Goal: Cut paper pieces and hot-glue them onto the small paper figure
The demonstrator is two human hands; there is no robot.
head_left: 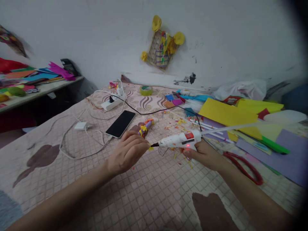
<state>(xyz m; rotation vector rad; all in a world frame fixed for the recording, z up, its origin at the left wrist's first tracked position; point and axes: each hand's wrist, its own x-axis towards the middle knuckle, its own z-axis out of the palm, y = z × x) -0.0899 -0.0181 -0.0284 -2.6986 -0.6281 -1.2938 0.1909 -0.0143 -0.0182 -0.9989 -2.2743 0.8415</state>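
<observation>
My right hand grips a white hot glue gun with a red light on its body and a glue stick poking out of its back. Its dark nozzle points left at my left hand. That hand is closed in a pinch around a small yellow piece, which touches the nozzle tip. A small rolled craft figure in purple, orange and yellow lies on the bedcover just behind my left hand. The gun's black cord runs back to a white power strip.
A black phone and a white charger with looped cable lie at the left. Coloured paper sheets, pens, red-handled scissors and a tape roll fill the right and back. A shelf with paper stands far left.
</observation>
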